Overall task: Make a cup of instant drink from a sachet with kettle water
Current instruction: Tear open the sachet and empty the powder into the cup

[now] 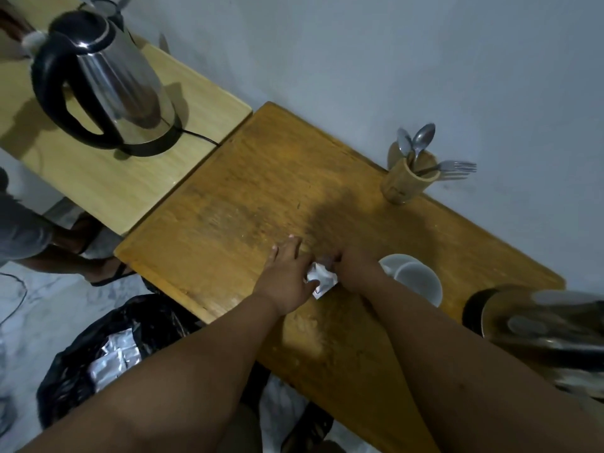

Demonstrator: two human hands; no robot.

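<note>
A crumpled silvery-white sachet (pixel 322 278) sits between both my hands just above the brown wooden table (pixel 261 191). My left hand (pixel 287 276) grips its left side with the index finger stretched out, and my right hand (pixel 354 266) pinches its top right corner. Right beside my right wrist stands a white cup (pixel 415 279), its inside looking empty. The steel kettle (pixel 108 83) with a black handle rests on its base on the lighter table at the upper left, lid closed.
A wooden holder (pixel 407 181) with spoons and forks stands by the wall. A blurred metal container (pixel 539 328) is at the right edge. A black bin bag (pixel 108 354) with used sachets lies on the floor below the table. Another person's leg (pixel 65 253) is at left.
</note>
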